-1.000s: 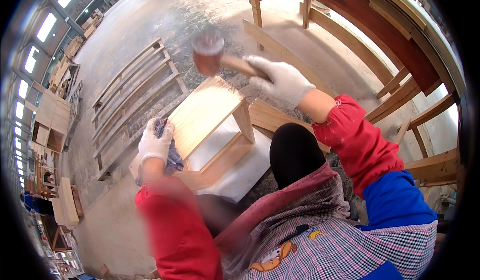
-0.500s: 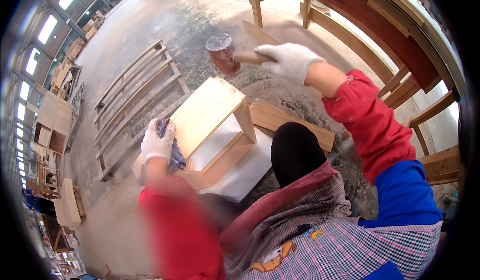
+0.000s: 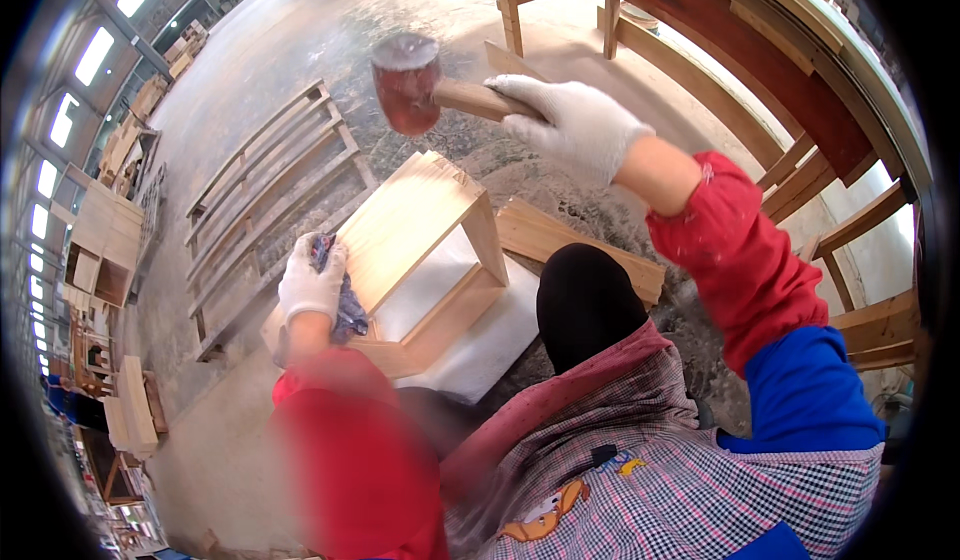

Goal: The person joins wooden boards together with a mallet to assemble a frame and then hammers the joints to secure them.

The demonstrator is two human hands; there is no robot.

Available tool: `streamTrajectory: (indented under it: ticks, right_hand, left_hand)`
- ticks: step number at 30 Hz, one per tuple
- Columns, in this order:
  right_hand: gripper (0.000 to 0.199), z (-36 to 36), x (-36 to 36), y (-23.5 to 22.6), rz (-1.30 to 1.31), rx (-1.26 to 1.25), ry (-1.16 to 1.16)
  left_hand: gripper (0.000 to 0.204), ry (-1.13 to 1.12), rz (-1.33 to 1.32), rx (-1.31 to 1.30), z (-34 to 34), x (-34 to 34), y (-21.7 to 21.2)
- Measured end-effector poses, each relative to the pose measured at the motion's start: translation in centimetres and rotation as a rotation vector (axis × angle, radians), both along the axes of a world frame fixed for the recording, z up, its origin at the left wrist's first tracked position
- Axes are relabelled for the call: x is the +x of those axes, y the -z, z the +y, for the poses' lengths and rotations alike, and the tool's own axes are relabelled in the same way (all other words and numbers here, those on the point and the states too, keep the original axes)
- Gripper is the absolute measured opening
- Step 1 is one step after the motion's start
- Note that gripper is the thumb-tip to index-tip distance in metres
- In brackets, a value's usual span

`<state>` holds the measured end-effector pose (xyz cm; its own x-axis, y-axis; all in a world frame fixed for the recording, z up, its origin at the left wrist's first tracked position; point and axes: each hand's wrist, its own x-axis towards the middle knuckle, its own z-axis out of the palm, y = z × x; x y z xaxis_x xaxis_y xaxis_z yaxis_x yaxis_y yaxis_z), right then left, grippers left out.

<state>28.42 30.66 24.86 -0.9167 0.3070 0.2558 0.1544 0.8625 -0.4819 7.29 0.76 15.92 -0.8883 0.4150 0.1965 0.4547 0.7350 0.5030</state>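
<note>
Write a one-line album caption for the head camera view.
Right hand holding a raised mallet, left hand at the edge of a wooden frame.

White slab (image 3: 495,345), perhaps foam, wooden box (image 3: 410,225) atop

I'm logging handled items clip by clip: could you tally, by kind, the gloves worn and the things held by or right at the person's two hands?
White gloves: 2
Mallet held in the right hand: 1
Crumpled dark-blue bundle at the left hand: 1
Open wooden frame beside the left hand: 1
Total: 5
</note>
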Motion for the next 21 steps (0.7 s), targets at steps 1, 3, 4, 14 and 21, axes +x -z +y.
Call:
streamTrajectory:
  ticks: [1,3,4,14,21]
  right_hand:
    - [0.040,-0.4,0.2,1.1,0.022,-0.054,0.000]
    - [0.039,-0.2,0.3,2.5,-0.035,-0.091,0.009]
    - [0.039,0.4,0.3,3.0,-0.119,-0.071,0.018]
    - [0.042,0.1,1.3,2.7,-0.063,-0.021,0.007]
    - [0.043,1.6,2.9,1.3,-0.031,0.045,0.002]
  left_hand:
    - [0.045,0.001,-0.005,0.006,0.2,0.1,-0.1]
    - [0.046,0.008,-0.017,-0.007,0.5,0.3,-0.3]
    - [0.048,0.014,-0.028,-0.020,0.6,0.3,-0.4]
    - [0.054,0.005,-0.056,-0.055,0.2,-0.4,-0.2]
    - [0.052,-0.021,-0.040,-0.077,-0.1,0.0,-0.2]
